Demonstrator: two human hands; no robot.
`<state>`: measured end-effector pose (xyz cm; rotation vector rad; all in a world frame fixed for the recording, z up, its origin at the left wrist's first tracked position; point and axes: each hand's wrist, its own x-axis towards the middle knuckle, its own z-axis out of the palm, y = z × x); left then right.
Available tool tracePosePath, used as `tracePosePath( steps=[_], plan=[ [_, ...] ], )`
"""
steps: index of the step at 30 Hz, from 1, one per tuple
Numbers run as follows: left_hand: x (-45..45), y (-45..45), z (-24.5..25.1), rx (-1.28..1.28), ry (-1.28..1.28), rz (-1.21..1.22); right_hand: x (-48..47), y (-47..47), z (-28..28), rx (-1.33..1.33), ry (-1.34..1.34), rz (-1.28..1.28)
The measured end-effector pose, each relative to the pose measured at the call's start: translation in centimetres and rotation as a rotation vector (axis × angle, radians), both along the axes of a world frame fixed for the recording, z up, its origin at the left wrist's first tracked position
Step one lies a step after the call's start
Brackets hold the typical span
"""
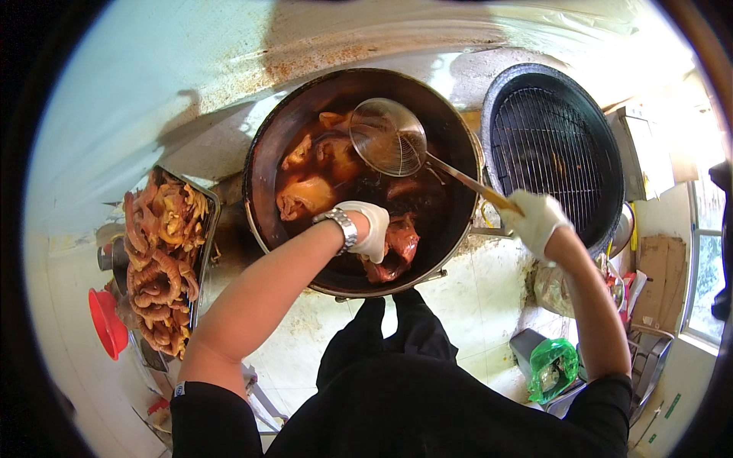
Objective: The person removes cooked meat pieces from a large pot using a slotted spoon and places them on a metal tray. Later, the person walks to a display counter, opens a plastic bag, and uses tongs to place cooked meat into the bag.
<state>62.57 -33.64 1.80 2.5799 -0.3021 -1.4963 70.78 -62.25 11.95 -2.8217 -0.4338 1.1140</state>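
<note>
A large round pot (257, 172) of dark broth stands before me, with several pieces of browned poultry (307, 197) in the liquid. My left hand (371, 230), in a white glove and with a metal watch at the wrist, reaches over the near side. It grips a glossy reddish-brown piece of meat (402, 243); the fingertips are partly hidden. In a white glove too, my right hand (537, 222) grips the handle of a round wire strainer (388, 136). The strainer's bowl hangs over the far middle of the pot, with no food visible in it.
To the right is a dark oval pan (610, 172) with a wire rack (544, 146). On the left, a metal tray (211, 217) is heaped with cooked meat pieces (163, 263) beside a red plastic basin (107, 323). A bin with a green bag (552, 369) stands low right. Behind the pot rises a stained wall (229, 63).
</note>
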Motion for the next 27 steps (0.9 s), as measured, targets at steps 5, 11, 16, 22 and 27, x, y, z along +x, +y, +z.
tracePosePath(
  steps=[5,11,16,22,27],
  plan=[
    [1.4,2.1,1.0,-0.132,-0.030,0.148,-7.5,-4.1,-3.4,0.221,0.330,-0.360],
    [2.6,2.9,4.2,-0.255,0.031,0.512,-13.5,-5.0,-4.3,0.228,0.130,-0.133],
    [3.2,2.4,5.1,-0.197,0.019,0.547,-15.1,-2.8,-3.8,-0.003,0.148,0.147],
    [4.0,1.1,5.6,-0.157,-0.015,0.578,-16.9,-1.1,-3.7,0.003,0.216,-0.092],
    [4.2,0.9,7.2,-0.130,-0.076,0.593,-17.6,-1.2,-3.3,0.120,0.246,-0.171]
  ],
)
